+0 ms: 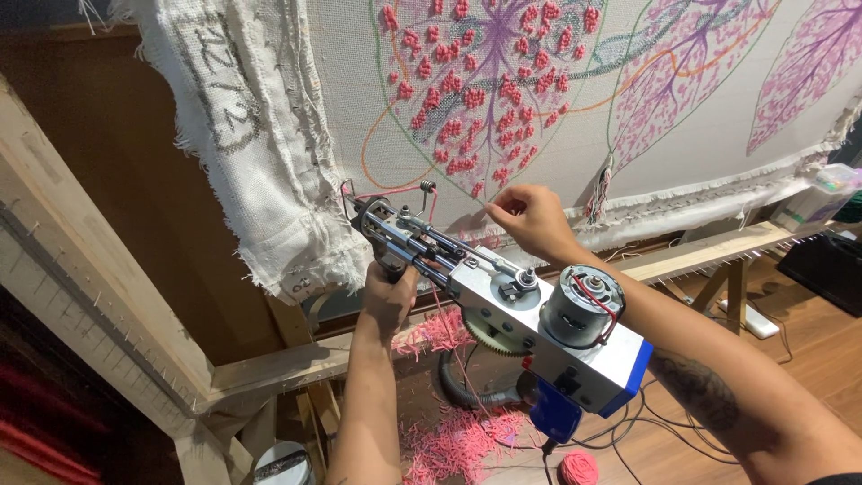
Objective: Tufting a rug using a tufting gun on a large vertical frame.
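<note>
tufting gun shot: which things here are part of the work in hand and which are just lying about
In use:
- tufting gun, left hand on its front grip
- right hand pinching pink yarn by the cloth
- stretched cloth with leaf pattern
- wooden frame

Lying about:
- pink yarn scraps on the floor
- pink yarn ball
- white power strip

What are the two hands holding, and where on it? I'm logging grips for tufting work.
The left hand grips the tufting gun by its front handle underneath. The right hand pinches the pink yarn above the gun.
</note>
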